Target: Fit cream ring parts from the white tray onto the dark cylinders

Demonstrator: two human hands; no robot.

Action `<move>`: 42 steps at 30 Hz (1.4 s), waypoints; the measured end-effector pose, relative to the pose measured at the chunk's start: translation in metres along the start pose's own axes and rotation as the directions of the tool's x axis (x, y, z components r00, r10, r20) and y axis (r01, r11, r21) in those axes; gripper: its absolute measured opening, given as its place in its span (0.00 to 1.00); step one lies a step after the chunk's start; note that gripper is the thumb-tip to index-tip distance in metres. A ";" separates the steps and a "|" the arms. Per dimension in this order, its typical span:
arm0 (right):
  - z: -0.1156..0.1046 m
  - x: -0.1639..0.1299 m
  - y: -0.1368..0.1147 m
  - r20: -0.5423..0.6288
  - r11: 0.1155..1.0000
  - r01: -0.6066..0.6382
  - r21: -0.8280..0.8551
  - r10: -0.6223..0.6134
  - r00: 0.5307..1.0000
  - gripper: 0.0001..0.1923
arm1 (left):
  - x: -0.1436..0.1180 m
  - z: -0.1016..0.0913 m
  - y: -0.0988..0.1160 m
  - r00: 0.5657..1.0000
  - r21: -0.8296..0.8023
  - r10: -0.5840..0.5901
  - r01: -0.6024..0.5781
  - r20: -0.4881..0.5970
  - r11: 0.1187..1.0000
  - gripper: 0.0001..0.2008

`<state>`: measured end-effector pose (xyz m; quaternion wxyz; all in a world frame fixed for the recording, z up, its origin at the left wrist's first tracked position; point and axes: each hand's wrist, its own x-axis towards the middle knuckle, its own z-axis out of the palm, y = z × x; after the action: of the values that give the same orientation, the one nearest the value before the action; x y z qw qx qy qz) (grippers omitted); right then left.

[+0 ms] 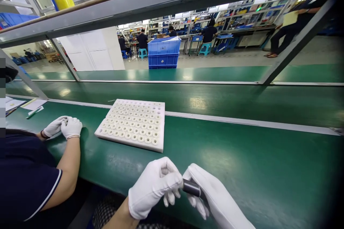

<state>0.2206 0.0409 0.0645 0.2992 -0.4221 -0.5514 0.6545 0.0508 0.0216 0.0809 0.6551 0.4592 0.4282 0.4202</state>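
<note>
In the head view, the left hand (156,188) and right hand (212,195), both in white fabric gloves, meet at the lower centre of the frame. Between them is a glossy black cylindrical piece (191,188), held above the green, smooth-surfaced tabletop (242,157). The left hand's thumb and fingers are pinched at its left end; the right hand's fingers are closed around its right part, partly hiding it.

Left of the frame's centre, a white rectangular foam-like tray (163,128) lies flat on the tabletop, set with rows of pale round pieces (141,138) with central holes. At the left edge, a co-worker in a dark navy short-sleeved shirt (24,179) has white-gloved hands (71,127) together over the tabletop. Stacked blue plastic crates (163,48) stand at upper centre.
</note>
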 end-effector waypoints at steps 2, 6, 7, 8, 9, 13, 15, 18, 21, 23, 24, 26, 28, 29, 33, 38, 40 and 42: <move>0.000 0.001 0.000 -0.015 1.000 -0.011 -0.019 0.010 1.000 0.32 | 0.000 0.001 0.001 1.000 -0.006 0.001 -0.001 0.000 1.000 0.26; -0.001 0.003 0.004 -0.001 1.000 -0.024 0.011 0.024 1.000 0.32 | 0.001 0.002 0.001 1.000 -0.008 -0.006 0.005 -0.009 1.000 0.26; -0.001 0.003 0.005 0.008 0.999 -0.021 0.026 0.021 1.000 0.32 | 0.002 0.002 0.001 1.000 -0.010 -0.013 0.013 -0.014 1.000 0.26; -0.001 0.004 0.007 0.014 0.999 -0.019 0.039 0.018 1.000 0.33 | 0.002 0.002 0.001 1.000 -0.013 -0.021 0.021 -0.018 1.000 0.26; -0.001 0.004 0.008 0.015 0.998 -0.018 0.053 0.017 1.000 0.33 | 0.002 0.002 0.001 0.999 -0.015 -0.027 0.027 -0.020 1.000 0.26; -0.002 0.006 0.014 0.014 0.997 -0.042 0.066 0.041 0.999 0.29 | 0.001 0.002 -0.001 0.999 -0.016 -0.044 0.044 -0.031 0.999 0.26; -0.003 0.007 0.016 0.014 0.997 -0.054 0.049 0.053 0.999 0.28 | 0.001 0.001 -0.002 0.998 -0.006 -0.049 0.048 -0.042 0.999 0.26; -0.001 0.005 0.015 0.039 1.000 -0.031 -0.007 0.031 0.999 0.23 | 0.002 0.001 -0.002 0.997 0.021 -0.043 0.045 -0.064 0.999 0.25; 0.005 -0.001 0.008 -0.050 0.987 0.022 -0.161 -0.031 0.998 0.16 | 0.003 0.002 -0.003 0.995 0.038 -0.045 0.048 -0.091 0.998 0.25; 0.007 -0.003 0.003 -0.129 0.967 0.019 -0.253 -0.053 0.990 0.15 | 0.002 0.004 -0.003 0.994 0.045 -0.052 0.056 -0.096 0.997 0.25; 0.008 -0.003 0.002 -0.148 0.964 -0.001 -0.265 -0.040 0.988 0.16 | 0.002 0.005 -0.002 0.994 0.047 -0.059 0.063 -0.092 0.997 0.25; 0.008 0.000 0.004 -0.138 0.975 -0.039 -0.221 0.008 0.990 0.21 | 0.001 0.006 -0.001 0.994 0.058 -0.073 0.078 -0.081 0.995 0.25; 0.006 0.005 0.009 -0.096 0.989 -0.050 -0.138 0.037 0.995 0.26 | 0.000 0.006 0.000 0.994 0.065 -0.081 0.086 -0.078 0.994 0.24; 0.004 0.007 0.012 -0.065 0.994 -0.045 -0.095 0.039 0.997 0.28 | 0.000 0.005 0.000 0.994 0.064 -0.081 0.086 -0.078 0.994 0.24; 0.002 0.010 0.020 0.039 1.000 -0.016 0.027 0.015 0.999 0.31 | 0.001 -0.004 -0.002 0.998 0.026 -0.039 0.040 -0.048 0.999 0.24; 0.002 0.006 0.016 0.049 0.993 -0.038 0.110 0.033 0.998 0.27 | 0.003 -0.014 -0.006 1.000 -0.021 0.020 -0.020 -0.002 1.000 0.21; 0.001 0.004 0.013 0.060 0.991 -0.040 0.129 0.033 0.998 0.28 | 0.002 -0.016 -0.008 0.999 -0.029 0.044 -0.044 0.020 0.999 0.21; 0.001 0.002 0.012 0.063 0.990 -0.031 0.140 0.022 0.998 0.28 | 0.002 -0.018 -0.009 0.995 -0.036 0.088 -0.086 0.046 0.996 0.22</move>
<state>0.2198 0.0402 0.0525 0.3025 -0.3866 -0.5071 0.7084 0.0356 0.0254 0.0683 0.6540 0.4759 0.3850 0.4446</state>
